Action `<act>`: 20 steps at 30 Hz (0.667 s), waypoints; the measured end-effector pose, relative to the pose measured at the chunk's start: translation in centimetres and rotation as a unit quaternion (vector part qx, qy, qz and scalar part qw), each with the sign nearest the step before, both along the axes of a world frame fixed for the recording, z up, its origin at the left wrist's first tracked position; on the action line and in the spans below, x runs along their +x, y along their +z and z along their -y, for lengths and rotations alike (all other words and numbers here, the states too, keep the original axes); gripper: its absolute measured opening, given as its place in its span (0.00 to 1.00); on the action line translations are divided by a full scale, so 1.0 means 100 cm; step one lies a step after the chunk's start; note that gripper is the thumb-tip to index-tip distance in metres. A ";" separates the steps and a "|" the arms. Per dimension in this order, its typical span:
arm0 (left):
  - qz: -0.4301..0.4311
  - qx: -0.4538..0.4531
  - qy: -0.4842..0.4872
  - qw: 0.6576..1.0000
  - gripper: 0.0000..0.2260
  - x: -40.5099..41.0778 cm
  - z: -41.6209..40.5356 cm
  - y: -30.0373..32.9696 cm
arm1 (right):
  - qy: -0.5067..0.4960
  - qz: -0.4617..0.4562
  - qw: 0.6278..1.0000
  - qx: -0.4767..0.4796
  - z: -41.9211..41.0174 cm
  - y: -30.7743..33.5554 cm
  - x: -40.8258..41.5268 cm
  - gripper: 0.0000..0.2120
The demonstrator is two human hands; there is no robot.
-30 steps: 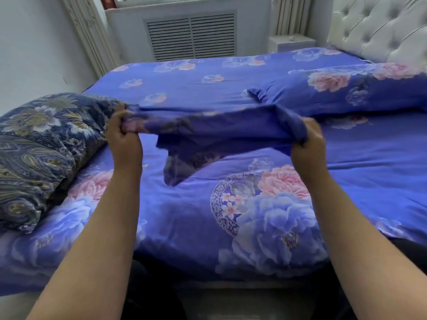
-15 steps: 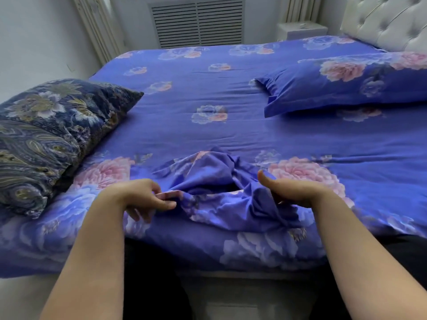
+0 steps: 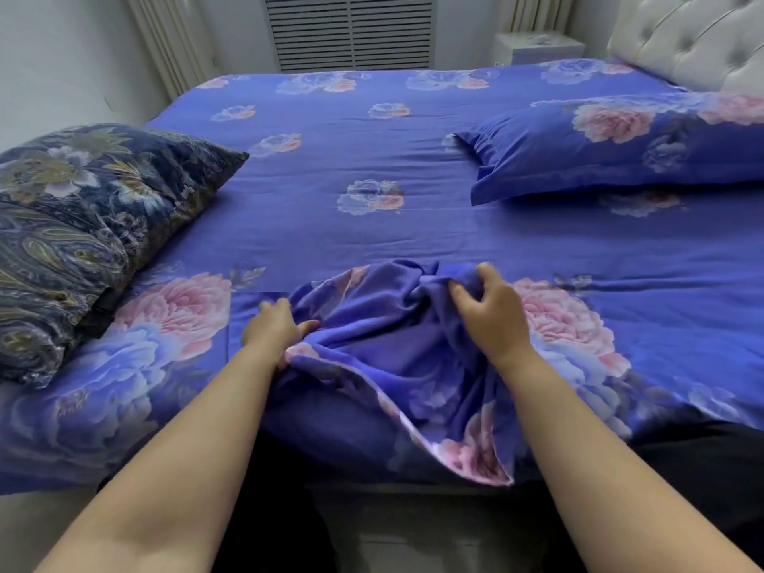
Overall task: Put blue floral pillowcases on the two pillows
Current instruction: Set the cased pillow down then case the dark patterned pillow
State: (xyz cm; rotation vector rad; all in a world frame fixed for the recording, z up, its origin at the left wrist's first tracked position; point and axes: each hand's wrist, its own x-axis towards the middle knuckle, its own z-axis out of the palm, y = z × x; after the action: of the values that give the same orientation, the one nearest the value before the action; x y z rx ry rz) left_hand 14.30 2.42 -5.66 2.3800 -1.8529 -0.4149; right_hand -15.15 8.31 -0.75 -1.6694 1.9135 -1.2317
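Note:
A loose blue floral pillowcase (image 3: 384, 345) lies crumpled on the bed's near edge, one corner hanging over the side. My left hand (image 3: 275, 330) pinches its left edge. My right hand (image 3: 490, 310) clutches a bunched fold at its top right. A pillow in a dark navy paisley cover (image 3: 82, 225) rests on the left side of the bed. Another pillow (image 3: 612, 146), dressed in a blue floral case, lies at the far right near the headboard.
The bed (image 3: 372, 150) is spread with a matching blue floral sheet. A white tufted headboard (image 3: 694, 35) stands at the right. A slatted radiator cover (image 3: 349, 31) and a small white nightstand (image 3: 537, 45) are beyond the bed.
The pillowcase, first held stretched in the air between both hands, has dropped onto the bed. Both hands have taken new grips on the crumpled cloth.

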 end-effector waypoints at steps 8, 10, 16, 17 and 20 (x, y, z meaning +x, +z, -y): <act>-0.231 -0.337 0.269 0.872 0.11 0.020 -0.014 0.044 | -0.363 0.310 0.872 -0.107 0.038 0.017 -0.080 0.10; -0.256 -0.330 0.318 0.851 0.10 0.036 -0.013 0.048 | -0.307 0.313 0.898 -0.034 0.045 0.009 -0.089 0.19; -0.070 -0.284 0.105 0.951 0.16 0.020 -0.012 0.029 | 0.004 0.027 0.996 0.085 0.026 -0.016 -0.042 0.36; -0.045 -0.273 0.032 0.960 0.13 0.011 -0.010 0.026 | 0.071 0.018 0.989 0.127 0.019 -0.017 -0.031 0.36; -0.038 -0.185 -0.079 0.979 0.16 -0.020 -0.017 0.022 | 0.234 -0.086 0.928 0.275 0.005 -0.023 -0.007 0.40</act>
State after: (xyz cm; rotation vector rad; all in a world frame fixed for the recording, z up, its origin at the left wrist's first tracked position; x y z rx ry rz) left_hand 12.30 4.17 -3.48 1.9588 -1.8958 -0.1501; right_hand -15.87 7.82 -3.06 -1.7916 1.5960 -0.3324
